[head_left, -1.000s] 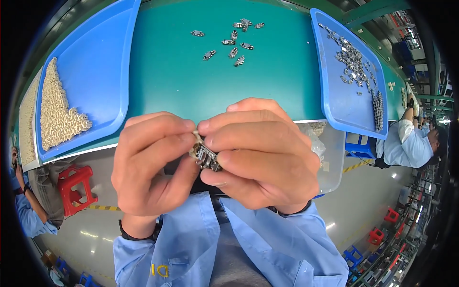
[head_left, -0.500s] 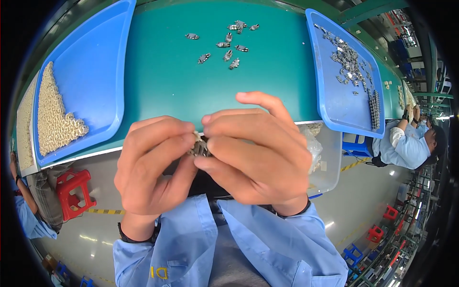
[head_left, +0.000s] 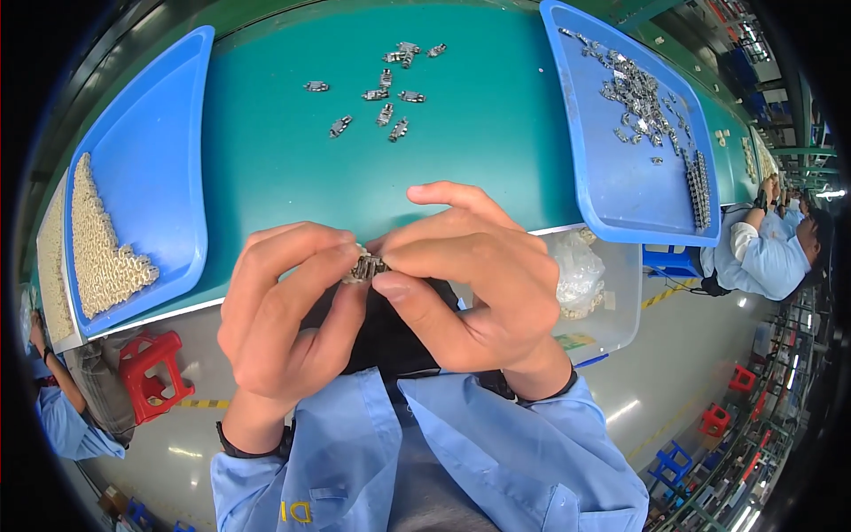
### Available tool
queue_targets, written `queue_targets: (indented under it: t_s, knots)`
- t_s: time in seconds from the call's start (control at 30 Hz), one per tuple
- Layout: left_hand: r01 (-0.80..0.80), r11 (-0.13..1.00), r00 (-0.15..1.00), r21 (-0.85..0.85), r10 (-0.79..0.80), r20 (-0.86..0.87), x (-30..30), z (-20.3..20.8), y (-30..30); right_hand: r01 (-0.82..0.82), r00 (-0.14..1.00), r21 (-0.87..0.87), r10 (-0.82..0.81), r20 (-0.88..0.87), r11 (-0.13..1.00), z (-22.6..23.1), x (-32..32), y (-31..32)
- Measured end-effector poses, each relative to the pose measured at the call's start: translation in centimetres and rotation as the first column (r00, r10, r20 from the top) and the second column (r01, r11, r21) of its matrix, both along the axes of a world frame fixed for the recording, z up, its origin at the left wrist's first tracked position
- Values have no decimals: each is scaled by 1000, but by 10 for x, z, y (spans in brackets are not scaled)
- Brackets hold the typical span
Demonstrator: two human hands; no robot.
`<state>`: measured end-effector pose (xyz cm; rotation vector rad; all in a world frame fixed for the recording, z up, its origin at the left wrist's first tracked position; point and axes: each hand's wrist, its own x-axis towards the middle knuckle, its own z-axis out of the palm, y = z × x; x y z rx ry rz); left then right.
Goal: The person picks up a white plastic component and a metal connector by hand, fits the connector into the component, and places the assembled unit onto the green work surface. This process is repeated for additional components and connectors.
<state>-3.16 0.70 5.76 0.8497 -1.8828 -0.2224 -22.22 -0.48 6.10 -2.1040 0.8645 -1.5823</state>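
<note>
Right fingers [head_left: 443,254] have shifted, baring a small shiny silver-and-cream part [head_left: 364,269]

The small held part [head_left: 363,268] shows silver-grey with a touch of cream. The tabletop [head_left: 284,186] is plain teal green, and the loose metal pieces [head_left: 384,114] on it gleam silver and dark grey. The left tray [head_left: 160,124] is bright blue, its heaped pieces [head_left: 102,257] cream; the right tray [head_left: 612,199] is the same blue, its scattered parts [head_left: 638,97] silvery. The jacket [head_left: 341,434] is light blue with yellow lettering [head_left: 297,512], over a grey shirt [head_left: 425,501]. The near stool [head_left: 152,377] is red, the floor [head_left: 683,355] grey, and the floor tape [head_left: 204,404] striped yellow and black.
</note>
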Motion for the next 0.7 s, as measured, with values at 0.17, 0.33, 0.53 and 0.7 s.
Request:
queue_targets:
  t_s: [0.17,0.33,0.53,0.7]
  knots:
    - [65,998,998,-6,-65,28,-3,-4,0,7,1000,8,-7,-1,1000,0,-7,5]
    - [57,997,998,-55,-55,40,-7,-4,1,2,1000,-4,-2,-3,1000,2,-9,11]
    - [35,996,999,-85,-33,23,-9,-2,6,33,999,-34,-34,-19,999,1,-7,18]
    - [35,996,999,-85,-34,15,-10,0,9,72,997,-59,-73,-29,996,1,-4,20]
